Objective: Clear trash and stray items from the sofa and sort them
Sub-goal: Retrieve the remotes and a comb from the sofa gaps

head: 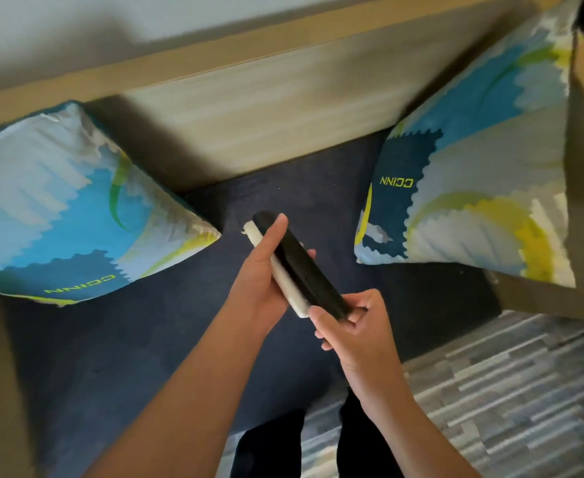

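Above the dark blue sofa seat [145,339] I hold two long remote controls stacked side by side. The black remote [304,267] lies on top of the white remote [285,277]. My left hand [263,277] grips both around their middle, thumb over the black one's far end. My right hand [349,326] pinches the near end of the black remote. The undersides and buttons of the remotes are hidden.
Two patterned blue, white and yellow cushions lean on the sofa, one at the left [69,208] and one at the right [473,174]. A tan wooden backrest [266,108] runs behind. A striped grey rug [508,391] covers the floor at the lower right.
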`<state>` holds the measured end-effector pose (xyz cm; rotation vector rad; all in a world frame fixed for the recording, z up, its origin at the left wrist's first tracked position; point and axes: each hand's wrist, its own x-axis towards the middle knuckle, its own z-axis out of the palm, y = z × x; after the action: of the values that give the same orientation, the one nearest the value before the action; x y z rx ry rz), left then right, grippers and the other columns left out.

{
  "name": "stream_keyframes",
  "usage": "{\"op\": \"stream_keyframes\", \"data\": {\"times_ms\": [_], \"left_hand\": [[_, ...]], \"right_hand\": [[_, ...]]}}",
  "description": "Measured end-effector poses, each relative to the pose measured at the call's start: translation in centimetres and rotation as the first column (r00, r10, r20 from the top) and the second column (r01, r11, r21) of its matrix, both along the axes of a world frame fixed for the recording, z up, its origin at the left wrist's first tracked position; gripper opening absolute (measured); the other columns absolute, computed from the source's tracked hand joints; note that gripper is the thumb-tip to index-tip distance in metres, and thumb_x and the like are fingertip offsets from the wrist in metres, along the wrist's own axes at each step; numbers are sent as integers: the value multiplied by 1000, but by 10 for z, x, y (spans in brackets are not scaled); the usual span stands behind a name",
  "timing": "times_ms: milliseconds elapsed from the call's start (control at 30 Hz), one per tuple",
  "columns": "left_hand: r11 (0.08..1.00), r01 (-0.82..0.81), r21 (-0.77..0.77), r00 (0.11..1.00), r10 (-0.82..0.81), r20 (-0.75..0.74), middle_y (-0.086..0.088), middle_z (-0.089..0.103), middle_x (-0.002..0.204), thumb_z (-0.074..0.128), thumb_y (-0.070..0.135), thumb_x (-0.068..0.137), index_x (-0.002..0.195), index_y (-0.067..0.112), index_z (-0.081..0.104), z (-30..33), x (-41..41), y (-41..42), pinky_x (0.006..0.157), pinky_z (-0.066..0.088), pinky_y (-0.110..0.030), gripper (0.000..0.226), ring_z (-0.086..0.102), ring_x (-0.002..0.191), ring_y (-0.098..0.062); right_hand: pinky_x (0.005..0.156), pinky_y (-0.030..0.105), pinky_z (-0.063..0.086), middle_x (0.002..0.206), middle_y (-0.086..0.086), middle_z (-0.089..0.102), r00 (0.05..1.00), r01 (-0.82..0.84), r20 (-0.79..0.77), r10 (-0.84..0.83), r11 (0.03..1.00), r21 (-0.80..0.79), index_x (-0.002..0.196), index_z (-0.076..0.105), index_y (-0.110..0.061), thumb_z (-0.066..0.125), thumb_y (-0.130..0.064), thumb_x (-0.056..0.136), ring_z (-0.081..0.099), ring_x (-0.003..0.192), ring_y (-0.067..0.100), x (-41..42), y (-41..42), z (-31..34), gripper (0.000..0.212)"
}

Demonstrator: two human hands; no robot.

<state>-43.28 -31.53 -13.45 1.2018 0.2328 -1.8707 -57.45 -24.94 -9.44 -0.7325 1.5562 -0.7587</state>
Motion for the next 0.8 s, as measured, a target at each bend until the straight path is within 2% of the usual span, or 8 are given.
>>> {"op": "stream_keyframes", "data": {"times_ms": [100,167,233,333,433,533,633,800], "left_hand": [[999,49,0,998,-49,39,-9,68,84,93,31,63,86,9,72,2,-22,5,73,58,-36,39,70,77,-23],[996,89,-2,993,-89,76,-10,69,82,89,22,67,84,11,72,0,-37,10,72,57,-35,27,69,73,-22],[996,92,2,991,-92,96,-10,69,79,87,16,68,90,12,70,-1,-55,15,73,56,-37,28,69,72,-21],[995,97,32,985,-101,139,-9,69,78,86,13,67,97,11,66,-4,-85,23,71,56,-37,35,70,73,-21],[991,115,68,978,-125,167,-9,70,75,84,12,68,96,12,64,-5,-119,29,67,58,-36,34,70,69,-21],[988,135,80,974,-148,172,-11,70,77,83,11,69,98,12,63,-4,-156,32,67,57,-37,35,69,69,-23],[982,155,103,965,-173,197,-13,70,79,82,12,70,95,11,65,-5,-196,31,63,58,-35,31,69,67,-22],[978,158,135,954,-186,236,-15,69,79,82,12,70,100,9,64,-15,-245,29,60,57,-35,35,68,67,-23]], "right_hand": [[56,26,55,78,-11,70,988,-99,-116,97,995,-18,93,48,-23,84,-42,63,65,59,9,-17,20,-2,51],[60,31,56,80,-8,70,977,-143,-159,140,990,-10,90,46,-34,83,-48,63,66,62,16,-32,28,-3,48],[61,34,57,83,-4,70,974,-171,-153,169,985,3,84,45,-42,82,-52,63,69,66,20,-52,33,-6,45],[61,29,60,86,-10,72,961,-240,-129,243,970,38,84,46,-47,81,-59,63,71,69,14,-89,37,-12,42],[62,31,61,87,-7,74,966,-241,-79,246,968,66,87,50,-42,79,-61,65,73,72,15,-132,36,-16,42],[55,24,53,79,-7,73,977,-205,-31,209,973,107,89,54,-30,73,-63,69,72,64,12,-178,31,-20,44],[57,29,53,82,-2,73,982,-181,-26,188,969,166,90,60,-21,67,-67,76,72,63,14,-232,18,-32,49],[53,28,55,88,9,71,998,6,-54,12,949,315,94,61,-13,66,-33,96,67,55,13,-313,-18,-76,21]]}}
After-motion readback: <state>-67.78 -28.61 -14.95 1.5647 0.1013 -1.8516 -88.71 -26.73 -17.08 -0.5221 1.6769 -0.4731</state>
